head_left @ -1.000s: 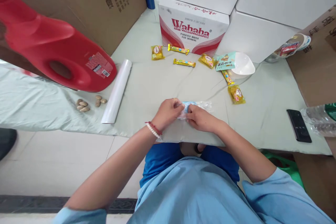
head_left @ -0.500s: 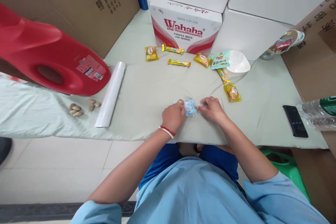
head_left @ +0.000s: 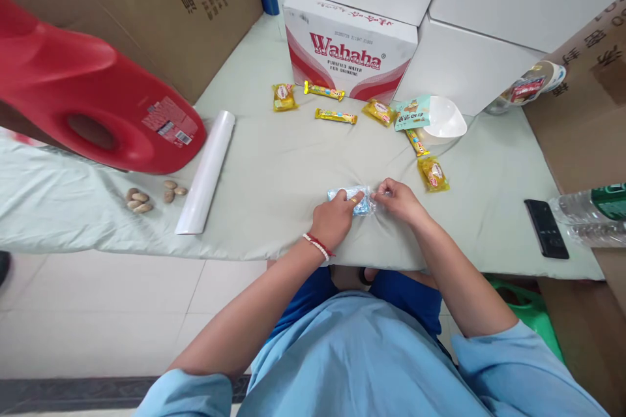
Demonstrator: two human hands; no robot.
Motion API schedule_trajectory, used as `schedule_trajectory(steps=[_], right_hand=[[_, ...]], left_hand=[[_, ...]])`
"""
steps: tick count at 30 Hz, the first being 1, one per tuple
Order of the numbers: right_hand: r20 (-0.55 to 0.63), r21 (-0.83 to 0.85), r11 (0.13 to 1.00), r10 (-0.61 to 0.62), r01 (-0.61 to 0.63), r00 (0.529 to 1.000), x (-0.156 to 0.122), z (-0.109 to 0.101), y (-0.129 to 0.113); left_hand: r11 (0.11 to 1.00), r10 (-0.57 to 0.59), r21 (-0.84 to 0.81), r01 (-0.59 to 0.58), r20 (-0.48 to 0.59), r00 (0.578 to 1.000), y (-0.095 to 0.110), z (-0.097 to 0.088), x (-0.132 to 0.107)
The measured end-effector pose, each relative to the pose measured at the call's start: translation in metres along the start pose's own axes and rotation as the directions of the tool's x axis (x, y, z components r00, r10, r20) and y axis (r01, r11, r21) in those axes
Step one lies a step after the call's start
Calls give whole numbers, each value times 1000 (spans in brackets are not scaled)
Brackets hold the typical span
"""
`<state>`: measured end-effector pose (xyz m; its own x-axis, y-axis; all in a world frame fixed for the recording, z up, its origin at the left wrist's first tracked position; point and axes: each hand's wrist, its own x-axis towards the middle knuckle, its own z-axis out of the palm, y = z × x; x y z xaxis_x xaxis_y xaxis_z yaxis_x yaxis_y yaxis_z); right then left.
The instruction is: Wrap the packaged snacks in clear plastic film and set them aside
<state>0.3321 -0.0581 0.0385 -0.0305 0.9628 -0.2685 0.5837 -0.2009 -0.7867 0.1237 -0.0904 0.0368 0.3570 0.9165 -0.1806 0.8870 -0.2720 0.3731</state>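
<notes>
A small light-blue patterned packet in clear, crinkled plastic lies flat on the cloth-covered table, close to its front edge. My left hand holds it down from the left, with thumb and forefinger across its top, so part of the packet is hidden. On the other side, my right hand is closed in a pinch at the packet's right end, where the clear plastic gathers. How much plastic sits between those fingertips is too small to see.
Behind are yellow-wrapped snacks, yellow stick packets, and a white bowl with a mint-green packet. Leftward lie a white roll, several brown nuts and a red jug. A phone lies right.
My left hand has shifted right and forward, its fingers now reaching across the packet's top. My right hand stays at the right end, its fingers drawn into a tighter pinch.
</notes>
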Motion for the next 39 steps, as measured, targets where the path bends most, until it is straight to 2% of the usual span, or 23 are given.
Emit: schedule_trajectory(steps=[4,8,12,14,16,17,19,20,23,26,28,32,34,35,37,39], right_hand=[[-53,222,975,37,-24,998,-1,-6,-9],[-40,246,966,-71,79,997,-4,24,-32],[-21,199,968,-151,152,988,-3,60,-44],[-15,197,965,-175,175,984,-2,69,-41],[-11,198,963,-183,181,983,-3,71,-37],[-7,203,963,-181,179,983,-3,71,-35],[9,235,958,-174,167,985,-4,71,-32],[16,258,953,-168,159,986,-4,71,-32],[11,334,935,-128,117,992,-8,71,-35],[-28,456,885,-88,91,996,-18,69,-41],[-48,592,803,-54,72,997,-30,65,-45],[-59,791,612,72,2,996,-55,54,-47],[-67,815,579,141,-27,988,-65,50,-43],[-65,822,568,172,-46,983,-70,48,-39],[-42,832,548,227,-92,973,-77,44,-28],[-19,842,524,264,-127,964,-81,41,-14]], left_hand=[[996,9,89,-13,47,999,11,-6,0],[999,-15,-30,16,17,1000,15,-5,3],[987,-41,-157,40,-3,999,-9,-5,3],[947,-45,-318,36,-22,999,-28,-7,-1],[865,-168,-493,98,-100,981,-45,-7,-7],[836,-258,-530,144,-147,955,-51,-7,-9],[862,-353,-456,223,-221,909,-54,-6,-14],[896,-341,-376,237,-238,909,-51,-4,-15],[946,-257,-266,187,-259,931,-34,2,-17],[955,-171,-291,55,-392,904,-14,13,-20],[973,-56,-221,-68,-511,858,-5,23,-24],[963,219,29,-269,-666,713,6,40,-32],[932,329,124,-339,-678,657,11,45,-34],[918,372,161,-363,-668,644,14,47,-35],[885,446,204,-418,-626,640,21,49,-37],[833,523,183,-523,-570,634,28,52,-39]])
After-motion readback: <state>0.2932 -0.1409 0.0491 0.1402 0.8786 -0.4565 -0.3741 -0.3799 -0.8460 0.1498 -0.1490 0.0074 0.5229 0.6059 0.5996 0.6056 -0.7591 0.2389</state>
